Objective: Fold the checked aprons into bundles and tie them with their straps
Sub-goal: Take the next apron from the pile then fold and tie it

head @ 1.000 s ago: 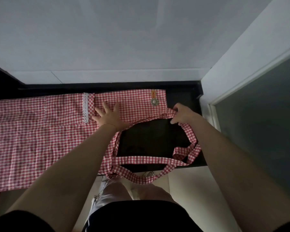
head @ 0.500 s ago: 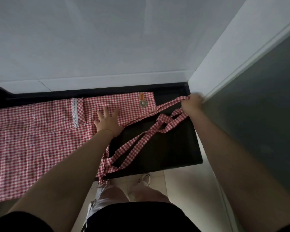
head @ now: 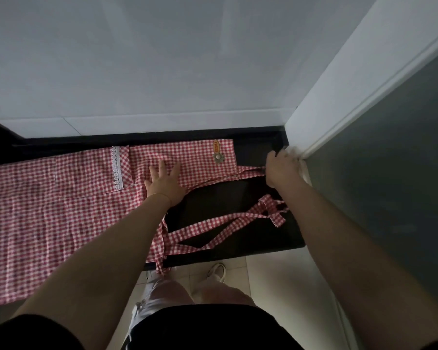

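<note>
The left hand (head: 165, 184) lies flat on the apron (head: 61, 210) with its fingers spread, pressing the cloth down near the bib end. The right hand (head: 281, 170) is at the far right corner of the counter (head: 238, 198), beside the white door frame (head: 326, 122); its fingers are curled, and a strap (head: 250, 170) running from the bib's corner ends at it, so it seems to grip that strap, though the hold itself is hidden behind the back of the hand. The red-and-white checked apron is spread flat along the dark counter, running from the left edge of view to just short of the right hand. A strip of white lace (head: 117, 168) crosses it left of the left hand, and a small orange label (head: 216, 147) with a flower button (head: 219, 157) below it sits near the bib's far corner. More straps (head: 228, 223) lie loose on the bare counter between the arms, crossing each other and ending in a tangle near the right forearm. One strap end hangs over the counter's near edge. Below, pale floor tiles (head: 276, 279) and a white shoe (head: 216, 271) show.
</note>
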